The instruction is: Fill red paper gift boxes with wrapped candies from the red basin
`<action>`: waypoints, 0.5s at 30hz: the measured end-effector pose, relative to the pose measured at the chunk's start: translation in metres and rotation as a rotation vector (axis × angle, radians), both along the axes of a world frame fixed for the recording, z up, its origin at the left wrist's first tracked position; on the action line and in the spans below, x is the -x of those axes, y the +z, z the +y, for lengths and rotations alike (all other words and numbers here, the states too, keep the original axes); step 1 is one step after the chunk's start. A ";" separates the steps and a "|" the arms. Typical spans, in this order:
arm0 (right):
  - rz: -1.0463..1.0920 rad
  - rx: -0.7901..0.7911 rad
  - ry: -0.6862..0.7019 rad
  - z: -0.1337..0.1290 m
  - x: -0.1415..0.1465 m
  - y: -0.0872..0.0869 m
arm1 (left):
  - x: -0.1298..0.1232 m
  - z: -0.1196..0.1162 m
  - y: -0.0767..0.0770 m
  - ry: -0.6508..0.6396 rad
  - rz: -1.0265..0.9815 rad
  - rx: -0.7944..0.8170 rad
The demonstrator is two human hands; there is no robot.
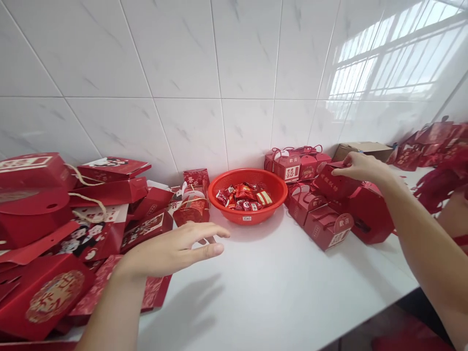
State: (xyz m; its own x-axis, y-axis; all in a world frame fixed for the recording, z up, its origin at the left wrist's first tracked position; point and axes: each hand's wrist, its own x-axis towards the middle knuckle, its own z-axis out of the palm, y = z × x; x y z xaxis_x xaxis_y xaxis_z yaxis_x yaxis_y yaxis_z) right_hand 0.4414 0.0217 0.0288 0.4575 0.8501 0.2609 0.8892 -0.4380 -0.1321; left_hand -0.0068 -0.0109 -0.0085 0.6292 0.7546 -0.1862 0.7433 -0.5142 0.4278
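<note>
My left hand (pixel 179 249) hovers over the near side of the white table with its fingers stretched apart, holding nothing. Farther right, my right hand (pixel 361 168) is closed at the top of a red candy box (pixel 335 184), its fingertips partly hidden behind the box edge. That box sits among several closed red boxes with rope handles, such as the front one (pixel 323 226). In the middle, against the wall, stands a red plastic basket (pixel 248 217) with wrapped sweets (pixel 245 192) in it.
Red boxes (pixel 46 292) and flattened packaging, some with cord handles, are piled on the left. A brown cardboard box (pixel 365 148) stands behind my right hand. More red packages (pixel 424 146) lie at the far right. White tiles (pixel 186 131) line the back.
</note>
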 end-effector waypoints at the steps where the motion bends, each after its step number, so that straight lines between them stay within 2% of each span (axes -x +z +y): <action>1: 0.032 0.045 -0.014 0.001 -0.003 -0.004 | 0.000 0.001 0.000 -0.001 0.005 0.007; 7: 0.149 0.178 0.068 0.006 -0.016 -0.027 | -0.002 0.003 -0.004 0.003 0.021 0.037; 15: 0.122 0.170 0.069 0.014 -0.028 -0.038 | -0.003 0.008 -0.008 -0.010 0.059 0.099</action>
State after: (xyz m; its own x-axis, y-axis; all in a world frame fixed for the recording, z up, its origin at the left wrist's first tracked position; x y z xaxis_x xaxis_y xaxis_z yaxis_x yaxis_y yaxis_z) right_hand 0.4694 0.0356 -0.0089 0.4163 0.9074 0.0575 0.8997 -0.4020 -0.1703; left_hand -0.0041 -0.0026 -0.0167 0.6220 0.7245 -0.2970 0.7641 -0.4786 0.4326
